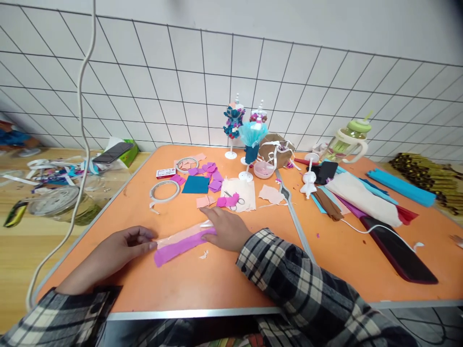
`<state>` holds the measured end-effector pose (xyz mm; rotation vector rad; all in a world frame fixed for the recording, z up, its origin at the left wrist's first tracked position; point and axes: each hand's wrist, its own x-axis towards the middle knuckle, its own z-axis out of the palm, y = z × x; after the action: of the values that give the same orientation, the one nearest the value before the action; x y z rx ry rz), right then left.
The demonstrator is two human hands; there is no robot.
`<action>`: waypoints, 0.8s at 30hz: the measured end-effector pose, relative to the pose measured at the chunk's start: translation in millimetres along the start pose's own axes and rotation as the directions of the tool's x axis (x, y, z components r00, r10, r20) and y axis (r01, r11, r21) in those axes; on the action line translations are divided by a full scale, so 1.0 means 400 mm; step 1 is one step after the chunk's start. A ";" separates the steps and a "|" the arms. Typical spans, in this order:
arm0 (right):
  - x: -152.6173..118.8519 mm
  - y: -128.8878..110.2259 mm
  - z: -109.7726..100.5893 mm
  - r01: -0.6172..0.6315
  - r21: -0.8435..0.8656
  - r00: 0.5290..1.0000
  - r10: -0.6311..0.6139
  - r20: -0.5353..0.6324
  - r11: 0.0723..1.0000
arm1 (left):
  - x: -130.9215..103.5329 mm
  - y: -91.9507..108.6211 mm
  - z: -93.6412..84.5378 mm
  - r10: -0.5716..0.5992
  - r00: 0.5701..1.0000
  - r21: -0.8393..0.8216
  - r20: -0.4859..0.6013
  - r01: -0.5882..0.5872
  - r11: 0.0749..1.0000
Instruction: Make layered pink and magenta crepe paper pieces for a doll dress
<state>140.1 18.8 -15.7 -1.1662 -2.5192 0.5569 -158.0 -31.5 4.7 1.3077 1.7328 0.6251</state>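
Observation:
A long strip of purple crepe paper [179, 249] lies near the front of the orange table, with a pale pink strip [179, 234] along its back edge. My left hand [125, 248] is at the strips' left end, thumb and fingertips close together on the pale pink corner. My right hand [227, 228] rests palm down over their right end, fingers spread, beside a small white piece. Behind it, scissors [237, 201] lie on a pale paper sheet [248, 185], partly under magenta paper pieces. Small white scraps [204, 254] sit just in front of the purple strip.
Tape rings [165, 191], a teal square [196, 184] and purple pieces lie behind my hands. Decorated white stands [231, 155] are at the back. Crepe rolls [365, 197], a black-topped device [398, 248] and a green-lidded bottle [349, 142] are on the right. A white cable [80, 115] hangs left.

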 end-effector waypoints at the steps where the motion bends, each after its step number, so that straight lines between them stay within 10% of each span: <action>1: -0.002 0.004 0.000 -0.005 0.006 1.000 0.005 0.003 1.000 | -0.002 -0.004 -0.010 -0.020 0.999 -0.006 0.030 0.020 1.000; 5: -0.007 0.009 0.000 -0.022 0.030 1.000 0.022 0.003 0.999 | -0.008 -0.014 -0.062 -0.046 0.998 -0.009 0.031 0.046 0.999; 9: -0.010 0.002 0.006 -0.051 0.047 0.998 0.052 -0.020 0.998 | -0.061 0.031 -0.019 0.182 0.929 0.223 -0.321 -0.112 0.968; 12: -0.018 -0.002 0.006 -0.072 0.055 0.996 0.075 -0.055 0.996 | -0.114 0.078 0.108 0.573 0.820 0.385 0.002 -0.529 0.756; 16: -0.030 0.007 -0.006 -0.054 0.066 0.994 0.060 -0.092 0.996 | -0.119 0.079 0.239 0.713 0.660 0.576 0.237 -0.686 0.444; 24: -0.030 0.049 -0.018 0.018 0.060 0.997 -0.013 -0.083 0.998 | -0.089 0.020 0.235 0.684 0.679 0.690 0.267 -0.630 0.356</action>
<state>163.5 22.4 -20.0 -1.1233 -2.4232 0.5656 -70.4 -71.8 -25.0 2.7077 1.4809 0.3549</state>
